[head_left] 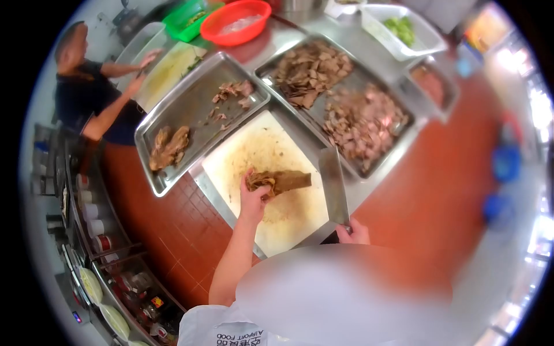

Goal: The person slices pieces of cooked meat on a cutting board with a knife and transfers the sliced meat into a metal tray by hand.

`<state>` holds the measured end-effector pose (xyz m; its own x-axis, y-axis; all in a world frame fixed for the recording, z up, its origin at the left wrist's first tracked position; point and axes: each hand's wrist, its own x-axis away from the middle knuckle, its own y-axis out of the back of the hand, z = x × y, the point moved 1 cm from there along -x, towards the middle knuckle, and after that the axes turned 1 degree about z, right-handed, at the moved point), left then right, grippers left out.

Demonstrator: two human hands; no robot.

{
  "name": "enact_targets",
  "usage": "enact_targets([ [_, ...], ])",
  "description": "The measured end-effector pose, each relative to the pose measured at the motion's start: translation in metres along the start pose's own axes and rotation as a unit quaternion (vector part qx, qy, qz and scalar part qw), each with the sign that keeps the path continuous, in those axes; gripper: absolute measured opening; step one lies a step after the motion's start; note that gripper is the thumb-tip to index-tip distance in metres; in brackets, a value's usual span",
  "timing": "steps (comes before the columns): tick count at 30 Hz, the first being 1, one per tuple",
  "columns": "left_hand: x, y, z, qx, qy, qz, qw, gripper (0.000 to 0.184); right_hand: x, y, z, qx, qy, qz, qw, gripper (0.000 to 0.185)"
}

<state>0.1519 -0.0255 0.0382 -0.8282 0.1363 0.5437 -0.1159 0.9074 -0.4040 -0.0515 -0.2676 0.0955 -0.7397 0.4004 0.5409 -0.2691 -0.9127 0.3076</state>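
White clothing (346, 294) lies nearest; past it, the right hand (354, 233) grasps one cleaver (333, 184) at the cutting board (288, 222)'s right edge. The left hand (253, 200) grips one meat piece (292, 181) mid-board, bare surface around it, two large trays (193, 109) beyond.

The meat (293, 182) I hold is golden brown, my knife (333, 184) silver-grey, and my board (291, 228) cream, blotched with brown stains (264, 140). My clothing (346, 294) is white with black lettering (239, 338). The trays (193, 122) are silver; one heap of slices (311, 68) is brown, another heap (366, 127) pinkish brown. I see a red bowl (234, 39), a green basket (173, 29), a white tub (412, 49), bright green vegetables (400, 30), and orange-red floor (190, 239) with pale grid lines.
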Motion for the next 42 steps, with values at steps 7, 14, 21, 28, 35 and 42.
enact_targets([
  [7,0.022,0.029,0.032,0.011,-0.007,-0.044,0.999,0.049,-0.007,-0.015,0.017,-0.018,0.030,0.097,0.995,0.022],
  [14,0.034,0.024,0.035,0.035,-0.009,-0.093,0.995,0.041,-0.030,-0.053,0.035,0.085,0.103,0.144,0.981,0.027],
  [21,0.029,0.032,0.039,0.051,-0.005,-0.077,0.996,0.036,-0.041,-0.074,0.032,0.109,0.122,0.160,0.974,0.027],
  [28,0.032,0.044,0.043,-0.162,-0.065,-0.090,0.980,0.028,-0.052,-0.097,0.030,0.247,0.216,0.140,0.934,0.026],
  [35,0.027,0.053,0.067,-0.253,-0.110,-0.147,0.950,0.029,-0.027,-0.103,0.045,0.403,0.218,0.123,0.880,0.017],
  [42,0.047,0.033,0.063,-0.416,-0.234,-0.141,0.868,0.023,-0.075,-0.139,0.058,0.423,0.287,0.126,0.850,0.017],
])
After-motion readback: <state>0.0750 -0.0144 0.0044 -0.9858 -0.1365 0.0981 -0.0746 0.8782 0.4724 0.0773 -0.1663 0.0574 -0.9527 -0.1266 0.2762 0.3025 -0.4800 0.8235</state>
